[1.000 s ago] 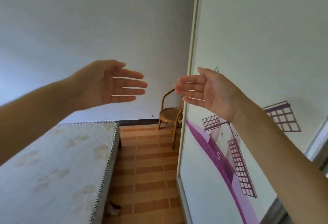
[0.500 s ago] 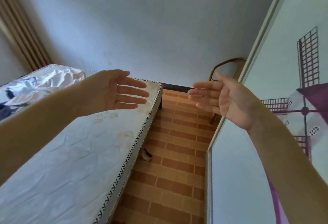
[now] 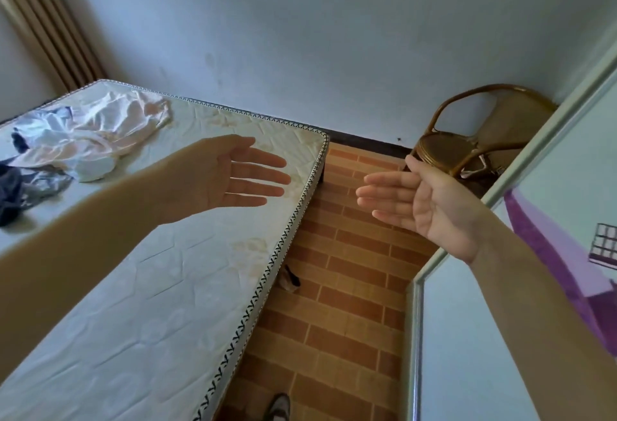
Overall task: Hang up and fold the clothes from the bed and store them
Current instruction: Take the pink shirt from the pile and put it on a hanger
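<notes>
Both hands raised empty over the bare mattress, the clothes not yet touched.

The left hand point(image 3: 217, 180) hangs above the mattress point(image 3: 160, 287) with fingers straight and spread, grasping nothing; the right hand point(image 3: 424, 207) is held off the mattress's long edge, above the brick-pattern floor point(image 3: 337, 314), palm turned inward, fingers straight, also empty. Held like this, they look readied for a reach rather than at work. The crumpled pale garments point(image 3: 96, 133) and a dark blue garment point(image 3: 13, 190) lie heaped at the mattress's far left end, well apart from both hands. Off the mattress's far corner stands a rattan chair point(image 3: 467, 140); the wardrobe sliding door point(image 3: 534, 287) faces its long edge, likely where the clothes will go.
</notes>
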Action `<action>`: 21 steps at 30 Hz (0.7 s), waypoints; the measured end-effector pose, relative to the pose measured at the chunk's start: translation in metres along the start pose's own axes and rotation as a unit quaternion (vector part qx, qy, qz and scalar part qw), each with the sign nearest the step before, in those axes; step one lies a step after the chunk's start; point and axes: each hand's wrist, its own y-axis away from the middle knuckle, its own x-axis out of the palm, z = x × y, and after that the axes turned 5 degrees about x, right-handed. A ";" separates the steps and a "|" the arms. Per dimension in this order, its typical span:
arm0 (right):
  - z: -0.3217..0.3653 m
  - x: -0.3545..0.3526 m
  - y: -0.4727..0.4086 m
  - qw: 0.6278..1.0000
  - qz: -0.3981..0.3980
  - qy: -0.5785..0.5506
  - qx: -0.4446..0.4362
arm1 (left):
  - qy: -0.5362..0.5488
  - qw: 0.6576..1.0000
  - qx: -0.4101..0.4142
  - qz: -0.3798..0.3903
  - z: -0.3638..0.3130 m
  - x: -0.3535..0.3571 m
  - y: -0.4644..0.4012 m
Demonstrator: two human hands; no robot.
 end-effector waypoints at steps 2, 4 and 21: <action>0.009 -0.001 -0.024 1.000 -0.012 -0.010 0.003 | -0.003 1.000 0.000 0.012 -0.008 -0.012 -0.027; 0.017 -0.005 -0.044 0.999 -0.028 -0.020 0.003 | -0.009 1.000 -0.002 0.020 -0.013 -0.020 -0.053; 0.057 -0.139 -0.179 0.992 -0.109 -0.065 0.012 | 0.025 0.995 -0.050 0.084 -0.032 0.015 -0.291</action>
